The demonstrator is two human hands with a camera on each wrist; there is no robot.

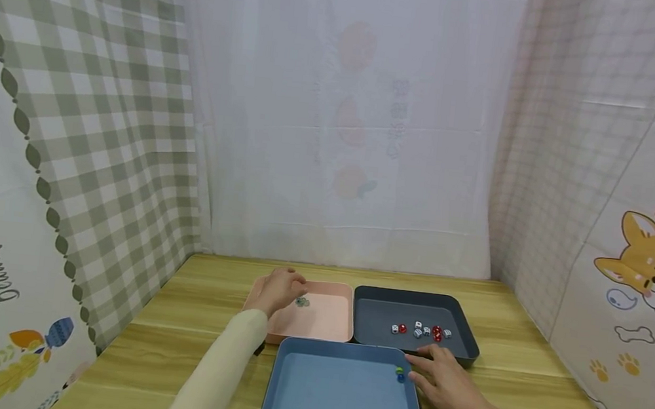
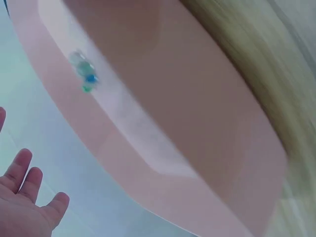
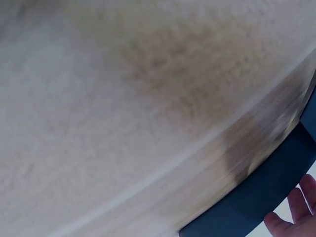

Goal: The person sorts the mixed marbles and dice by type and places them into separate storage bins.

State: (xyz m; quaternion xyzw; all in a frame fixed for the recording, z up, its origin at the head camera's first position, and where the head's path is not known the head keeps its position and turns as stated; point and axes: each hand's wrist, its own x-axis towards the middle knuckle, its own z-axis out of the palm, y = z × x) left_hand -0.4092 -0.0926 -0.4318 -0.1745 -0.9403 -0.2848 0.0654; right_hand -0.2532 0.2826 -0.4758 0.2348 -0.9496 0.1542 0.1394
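My left hand [image 1: 282,290] hovers over the left side of a pink tray [image 1: 322,322], fingers spread and nothing visible in them. Just beside the fingertips lie small glassy beads [image 1: 302,301]; clear, green and blue ones [image 2: 86,74] show in the left wrist view. My right hand [image 1: 446,382] is at the upper right corner of a light blue tray [image 1: 345,390], its fingers relaxed over the rim. Close to those fingertips, inside that tray, sit a green bead [image 1: 399,371] and a dark blue bead [image 1: 401,378]. Whether the right fingers touch the rim I cannot tell.
Behind the blue tray, a dark tray [image 1: 377,308] adjoins the pink one and holds several white dice [image 1: 418,332] and red dice [image 1: 437,333]. All three trays stand on a wood-grain table [image 1: 171,347]. Curtains [image 1: 346,134] enclose the back and sides.
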